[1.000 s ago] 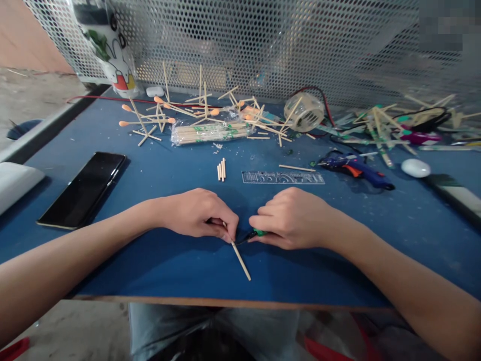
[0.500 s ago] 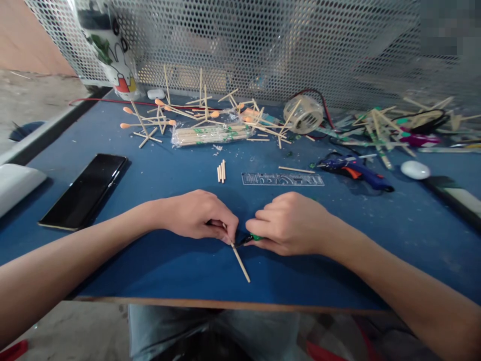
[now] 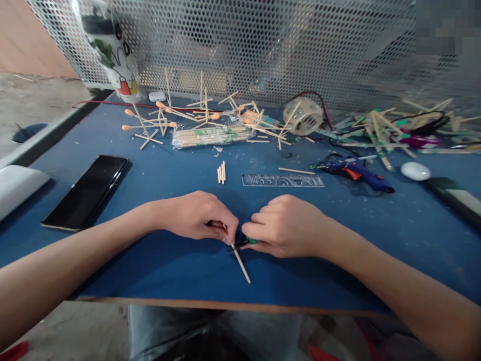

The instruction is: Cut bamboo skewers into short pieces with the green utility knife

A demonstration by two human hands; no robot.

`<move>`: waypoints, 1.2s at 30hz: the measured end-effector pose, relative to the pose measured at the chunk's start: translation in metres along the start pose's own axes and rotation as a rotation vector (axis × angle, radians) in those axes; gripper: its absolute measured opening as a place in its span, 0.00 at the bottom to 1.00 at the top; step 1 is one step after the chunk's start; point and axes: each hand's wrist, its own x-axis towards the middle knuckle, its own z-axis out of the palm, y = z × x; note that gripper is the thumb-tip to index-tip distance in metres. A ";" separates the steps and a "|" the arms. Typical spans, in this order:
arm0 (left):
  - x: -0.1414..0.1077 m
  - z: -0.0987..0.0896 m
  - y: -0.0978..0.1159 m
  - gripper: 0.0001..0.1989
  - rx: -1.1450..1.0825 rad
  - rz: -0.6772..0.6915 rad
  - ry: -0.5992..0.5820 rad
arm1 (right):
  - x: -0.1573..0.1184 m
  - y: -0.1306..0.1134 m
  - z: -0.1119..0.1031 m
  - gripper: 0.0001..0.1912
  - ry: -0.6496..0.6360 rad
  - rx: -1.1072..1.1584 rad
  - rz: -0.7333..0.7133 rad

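My left hand [image 3: 205, 218] pinches a thin wooden stick [image 3: 241, 264] between thumb and fingers, close to the table's front. The stick slants down toward the edge, its lower part free. My right hand [image 3: 287, 226] is closed around a small green-handled cutting tool [image 3: 251, 240], most of which the fingers hide. The tool's dark tip lies against or across the stick, just beside my left fingertips. Beyond my hands, several short cut stick pieces [image 3: 221, 172] lie side by side. A clear ruler [image 3: 282, 180] lies to their right, with a longer loose stick [image 3: 296, 171] behind it.
A black phone [image 3: 85, 193] lies at left. Along the back are wrapped sticks [image 3: 212, 135], glued stick frames [image 3: 148, 133], a clear plastic cup [image 3: 302, 116] and a patterned bottle [image 3: 112, 55] by the mesh panel. At right are a blue glue gun [image 3: 356, 173] and a white egg-shaped case [image 3: 415, 171].
My right hand has shifted slightly left, and the tool's dark tip now reaches across the stick. My left hand keeps its pinch on the stick, almost unmoved.
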 end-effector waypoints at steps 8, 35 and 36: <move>-0.001 0.000 0.000 0.04 0.008 0.004 0.001 | -0.001 -0.002 -0.003 0.20 0.007 -0.009 0.031; -0.001 0.000 0.000 0.05 -0.007 0.007 0.013 | -0.002 0.001 -0.007 0.20 -0.019 0.022 0.013; -0.001 0.000 0.000 0.05 -0.008 0.010 0.016 | -0.003 0.001 -0.008 0.20 -0.023 0.025 0.014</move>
